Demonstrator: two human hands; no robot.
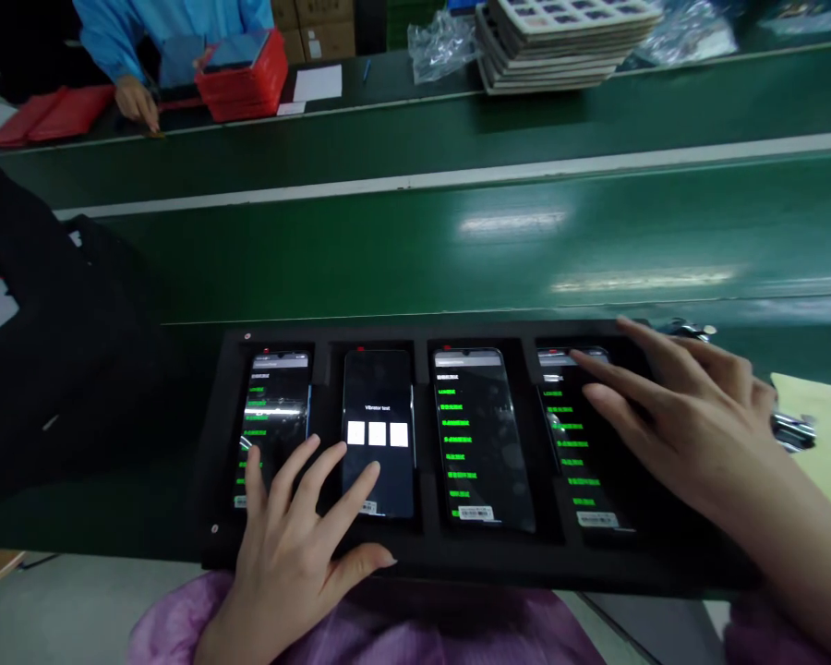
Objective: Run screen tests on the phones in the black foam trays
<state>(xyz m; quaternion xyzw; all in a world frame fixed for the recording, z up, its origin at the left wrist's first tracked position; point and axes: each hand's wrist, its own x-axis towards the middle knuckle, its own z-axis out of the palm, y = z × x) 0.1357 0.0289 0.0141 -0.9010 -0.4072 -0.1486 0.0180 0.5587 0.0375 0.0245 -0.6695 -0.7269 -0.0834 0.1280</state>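
Faces a green bench [360, 249] with dark fabric [76, 369] at left, black holder [457, 562] at near edge, stacked trays [554, 69] and red stack [242, 100] beyond, and holds left hand [287, 550] spread over the holder's two leftmost phones [378, 379], right hand [696, 425] loosely splayed over the rightmost phone [585, 476].

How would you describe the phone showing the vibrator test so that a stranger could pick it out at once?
Start at the green table: a long black tray lies along its near edge. In the second slot from the left lies the phone, partly under the left hand. It alone shows three white squares under "Vibrator test"; the other phones list green text.
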